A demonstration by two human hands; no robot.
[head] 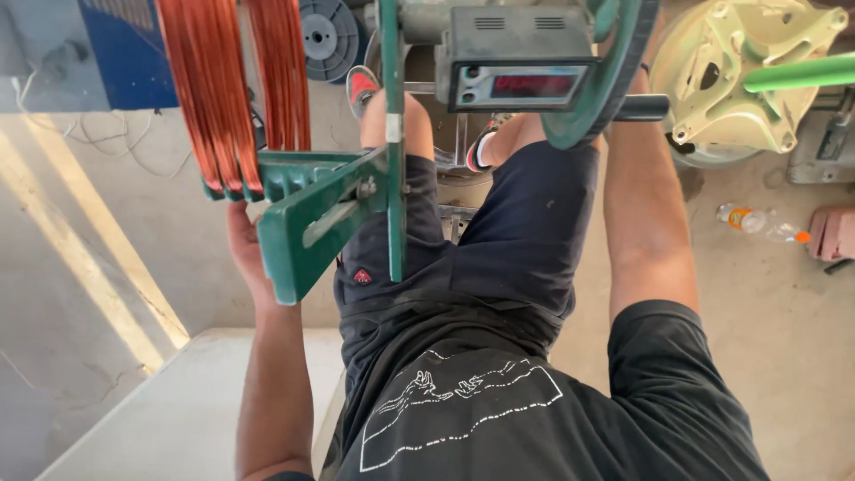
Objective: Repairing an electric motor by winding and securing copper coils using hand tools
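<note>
The left hand (242, 233) sits just under the green former (307, 214), touching its stepped end where the copper coils (233, 89) hang. Its fingers are hidden behind the frame, so whether it grips cannot be told. The coils run upward and away from that hand, long axis near vertical in view. The right hand is hidden behind the green wheel (606, 80) (a black handle (643, 108) juts out there), grip unseen; it lies well apart from the coils.
</note>
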